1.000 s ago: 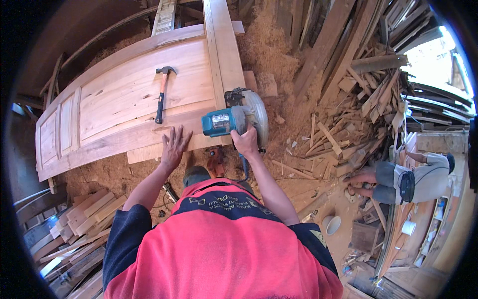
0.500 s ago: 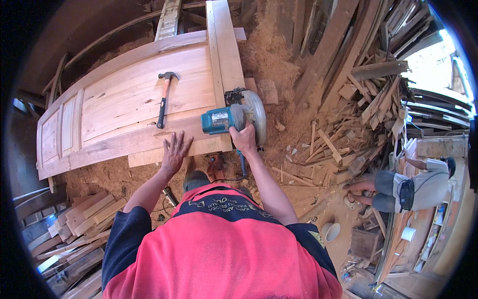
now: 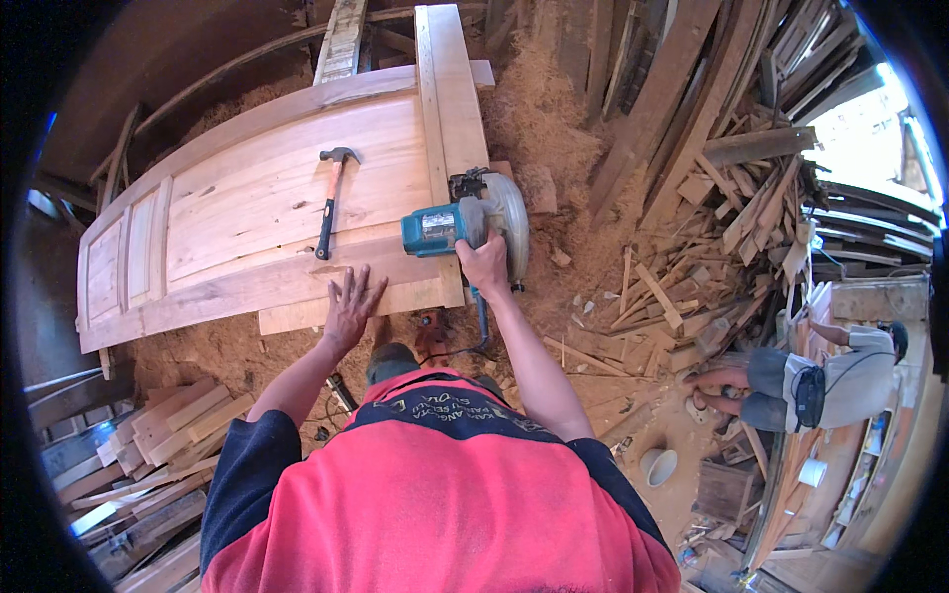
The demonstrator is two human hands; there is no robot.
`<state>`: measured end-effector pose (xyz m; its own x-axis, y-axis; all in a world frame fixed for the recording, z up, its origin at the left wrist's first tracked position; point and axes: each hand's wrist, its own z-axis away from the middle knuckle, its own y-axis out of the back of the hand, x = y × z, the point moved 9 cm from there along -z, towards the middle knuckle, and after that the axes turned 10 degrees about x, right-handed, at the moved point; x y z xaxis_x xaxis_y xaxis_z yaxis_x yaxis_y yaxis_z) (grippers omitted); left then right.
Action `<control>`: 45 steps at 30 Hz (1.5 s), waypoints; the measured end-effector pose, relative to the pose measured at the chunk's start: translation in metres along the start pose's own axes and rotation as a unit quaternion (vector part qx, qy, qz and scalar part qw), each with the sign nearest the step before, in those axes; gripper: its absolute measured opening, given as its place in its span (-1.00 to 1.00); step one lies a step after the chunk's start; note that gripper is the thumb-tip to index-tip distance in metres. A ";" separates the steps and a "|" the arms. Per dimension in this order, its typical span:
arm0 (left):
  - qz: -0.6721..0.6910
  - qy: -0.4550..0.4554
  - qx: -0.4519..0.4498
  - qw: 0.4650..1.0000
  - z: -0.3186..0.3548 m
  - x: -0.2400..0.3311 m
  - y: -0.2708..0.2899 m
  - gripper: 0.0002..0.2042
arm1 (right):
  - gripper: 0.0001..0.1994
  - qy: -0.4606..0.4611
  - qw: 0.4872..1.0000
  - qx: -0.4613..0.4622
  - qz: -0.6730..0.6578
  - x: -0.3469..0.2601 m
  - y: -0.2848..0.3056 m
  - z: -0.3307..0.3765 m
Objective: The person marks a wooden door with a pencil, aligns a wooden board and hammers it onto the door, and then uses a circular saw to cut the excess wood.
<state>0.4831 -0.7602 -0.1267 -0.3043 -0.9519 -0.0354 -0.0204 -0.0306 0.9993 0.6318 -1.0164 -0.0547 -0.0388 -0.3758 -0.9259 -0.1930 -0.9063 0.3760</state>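
My right hand (image 3: 483,265) is wrapped round the rear handle of a teal circular saw (image 3: 432,230) with a rounded blade guard. The saw rests at the right end of a panelled wooden door (image 3: 267,212). Fingers spread, my left hand (image 3: 351,304) lies on the near edge of the work, over a pale board (image 3: 294,318) that sticks out below the door. A claw hammer (image 3: 327,212) with a dark grip lies on the door panel, left of the saw. Along the door's right end, a straight wooden strip (image 3: 432,119) runs away from me beside the saw. The blade is hidden.
Scrap wood (image 3: 756,212) is heaped at the right, and cut boards (image 3: 158,445) are stacked at the lower left. Sawdust covers the ground. A co-worker (image 3: 830,381) bends over a bench at the far right. A white bucket (image 3: 658,466) stands on the floor.
The view has shifted slightly, so the door and hammer sit a little further right. My right hand and the saw have moved slightly away from me along the strip.
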 end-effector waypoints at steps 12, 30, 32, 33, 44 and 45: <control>0.001 -0.001 0.003 1.000 -0.002 0.000 0.001 -0.14 | -0.53 0.027 1.000 0.004 0.004 -0.021 -0.004 -0.019; -0.013 0.000 -0.008 1.000 -0.001 -0.001 0.004 -0.13 | -0.60 0.054 0.996 0.004 -0.073 -0.035 -0.026 -0.053; -0.001 0.002 -0.006 1.000 -0.001 -0.001 0.005 -0.14 | -0.64 0.064 0.993 0.016 -0.094 -0.039 -0.025 -0.056; -0.002 0.004 -0.006 1.000 -0.001 -0.001 0.004 -0.14 | -0.62 0.063 0.995 0.017 -0.080 -0.038 -0.027 -0.060; 0.016 0.013 0.007 1.000 -0.001 -0.002 0.004 -0.15 | -0.57 0.067 0.992 0.013 -0.106 -0.050 -0.035 -0.076; 0.014 0.013 0.007 1.000 -0.001 -0.002 0.005 -0.15 | -0.58 0.058 0.996 0.009 -0.072 -0.046 -0.037 -0.079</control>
<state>0.4850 -0.7590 -0.1216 -0.2793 -0.9602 -0.0064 -0.0247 0.0005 0.9997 0.7180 -0.9808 -0.0235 0.1037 -0.2636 -0.9591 -0.2066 -0.9489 0.2385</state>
